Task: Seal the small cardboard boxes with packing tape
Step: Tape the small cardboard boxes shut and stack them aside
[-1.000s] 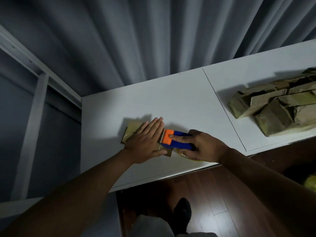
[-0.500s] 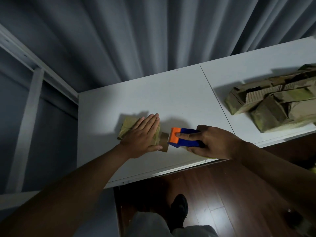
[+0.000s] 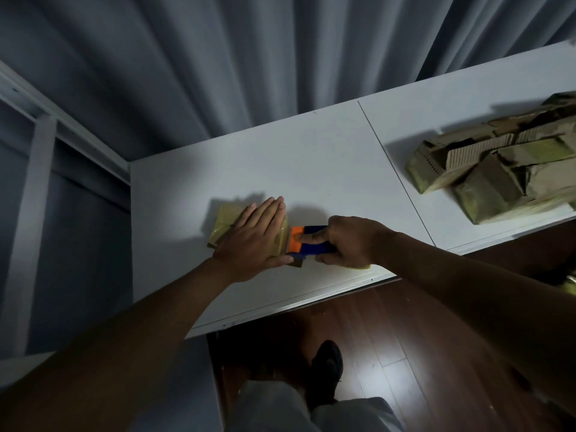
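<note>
Left hand [image 3: 253,241]: fingers [image 3: 270,210] straight, together, pressed flat on small cardboard box [image 3: 227,222]. Right hand [image 3: 350,241]: fingers curled round blue-orange tape dispenser [image 3: 307,243], index laid along top, orange end touching box's right edge. Box on white table [image 3: 311,169], near front edge. Likely light, stiff-walled, prone to sliding; hold down flat on top, clear of seam. Pile of cardboard boxes [image 3: 498,169] well apart, right.

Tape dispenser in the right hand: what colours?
Blue body with an orange front end on the tape dispenser, clearest in the head view.
</note>
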